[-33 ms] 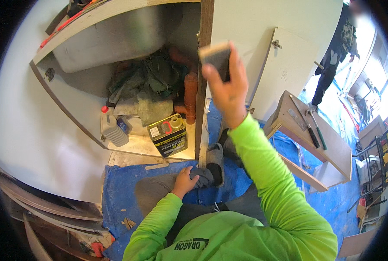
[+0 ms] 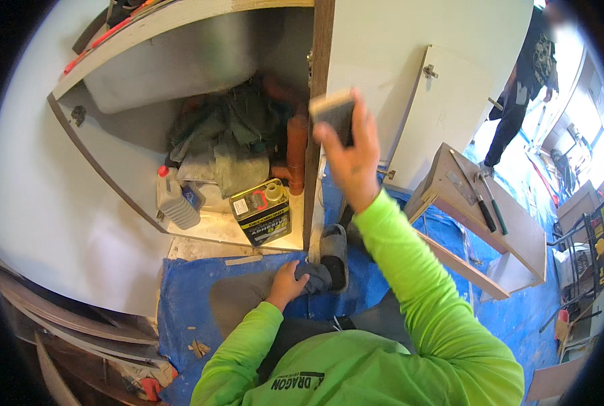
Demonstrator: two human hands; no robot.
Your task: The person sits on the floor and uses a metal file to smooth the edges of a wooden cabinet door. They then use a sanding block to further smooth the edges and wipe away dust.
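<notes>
My right hand (image 2: 354, 159) is raised in front of the cabinet's brown upright edge (image 2: 321, 54). Its thumb and fingers grip a small block (image 2: 336, 116) with a dark face and a pale, wood-coloured end, which looks like a sanding block. Whether the block touches the upright cannot be told. Low in the middle, my left hand (image 2: 289, 284) is closed around the grey trouser leg (image 2: 313, 276) of my folded leg, just above a grey slipper (image 2: 334, 256). Inside the open cabinet stand a black and yellow adhesive tin (image 2: 264, 215) and a grey plastic bottle (image 2: 177, 203) with a red cap.
Crumpled rags (image 2: 227, 128) and an orange pipe (image 2: 296, 152) fill the cabinet's back. At right, a wooden drawer-like box (image 2: 511, 223) carries a hammer (image 2: 495, 203) and another hand tool. A loose white door (image 2: 437, 115) leans nearby. Blue sheeting (image 2: 187, 291) covers the floor. A person (image 2: 528, 81) stands beyond.
My right hand has moved down a little with the block along the brown upright. My left hand stays on the trouser leg. The person at the far right has shifted slightly.
</notes>
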